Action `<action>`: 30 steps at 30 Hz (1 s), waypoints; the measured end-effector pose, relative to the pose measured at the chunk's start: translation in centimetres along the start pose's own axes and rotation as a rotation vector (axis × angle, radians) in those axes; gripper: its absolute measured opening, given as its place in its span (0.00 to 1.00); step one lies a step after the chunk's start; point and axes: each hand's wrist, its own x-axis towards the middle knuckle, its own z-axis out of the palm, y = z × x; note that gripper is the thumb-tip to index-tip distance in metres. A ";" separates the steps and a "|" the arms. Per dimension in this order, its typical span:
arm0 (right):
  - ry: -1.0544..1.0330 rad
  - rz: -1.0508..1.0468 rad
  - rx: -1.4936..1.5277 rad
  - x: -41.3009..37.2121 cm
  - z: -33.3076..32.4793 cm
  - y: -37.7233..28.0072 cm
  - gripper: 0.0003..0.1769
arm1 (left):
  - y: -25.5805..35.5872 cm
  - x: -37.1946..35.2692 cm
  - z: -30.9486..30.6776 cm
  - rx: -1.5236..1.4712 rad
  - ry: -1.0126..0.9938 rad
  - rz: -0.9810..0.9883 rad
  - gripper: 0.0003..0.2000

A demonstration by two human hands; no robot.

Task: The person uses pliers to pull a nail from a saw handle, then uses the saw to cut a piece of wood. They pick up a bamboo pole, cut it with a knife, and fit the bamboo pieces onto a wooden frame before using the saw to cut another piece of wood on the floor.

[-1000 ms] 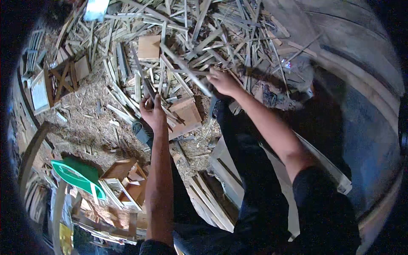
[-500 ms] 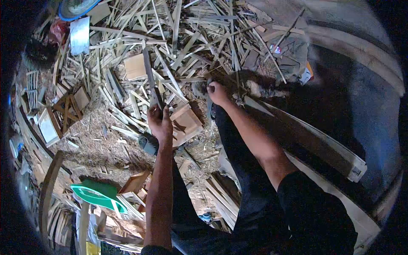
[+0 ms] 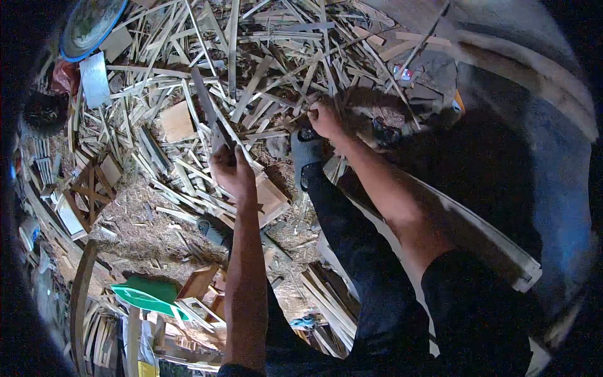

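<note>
My left hand (image 3: 232, 173) is closed round the near end of a long, flat-bladed tool (image 3: 206, 100). Its grey-brown blade points away from me over the scattered wood strips (image 3: 251, 81). My right hand (image 3: 325, 120) is closed just beyond my right shoe (image 3: 306, 157), its fingers curled inward; I cannot tell what is in them. Below the left hand lies a shallow wooden box or panel (image 3: 271, 200), partly covered by the wrist. My left shoe (image 3: 210, 231) shows beside the left forearm.
A blue-rimmed basin (image 3: 94, 28) and a pale sheet (image 3: 95, 80) are at the upper left. A square board (image 3: 177, 122) lies among the strips. A green plastic piece (image 3: 147, 294) is at lower left. A long plank (image 3: 483, 229) runs along the right.
The view has shifted, so the blade and left hand appear farther left and the blade leans more leftward. My right shoe shows more fully near the right hand. Both hands stay closed.
</note>
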 end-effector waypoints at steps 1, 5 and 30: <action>0.006 -0.006 0.044 0.8 0.8 1.0 0.09 | -0.4 0.3 0.4 -0.030 0.000 0.017 0.14; -0.043 -0.118 -0.101 6.7 -2.5 -0.1 0.17 | 0.6 0.9 2.6 -0.030 0.035 0.043 0.11; -0.209 0.290 0.258 7.8 -7.6 -4.7 0.28 | 9.3 -0.1 3.7 -0.109 0.176 -0.099 0.12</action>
